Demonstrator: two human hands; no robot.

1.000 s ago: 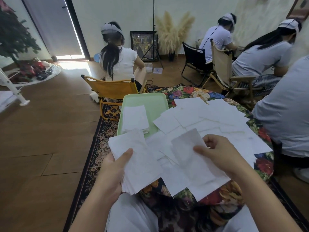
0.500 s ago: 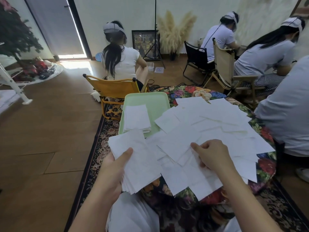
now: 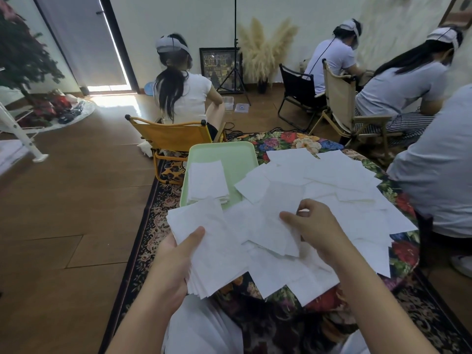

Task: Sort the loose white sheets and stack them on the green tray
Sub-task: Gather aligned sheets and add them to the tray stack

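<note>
The left hand (image 3: 176, 254) is gripping a gathered bundle of sheets (image 3: 212, 241), thumb lying across the top face and fingers hidden beneath. Just to its right, the right hand (image 3: 314, 226) is pinching the edge of a single sheet (image 3: 275, 226), lifting it off the loose sheets (image 3: 339, 190) that are spreading beyond and to the right of both hands over the flowered table (image 3: 293, 143). Beyond the left hand, the green tray (image 3: 229, 154) is already carrying a small stack (image 3: 207, 181).

These sheets look thin, light and limp, so they are likely sagging when held by one corner and clinging or sliding on each other. Pinching near an edge, as the right hand is doing, seems best for peeling one away; the bundle probably wants a firm hold across its width, since loosely squared sheets could fan out or slip.
</note>
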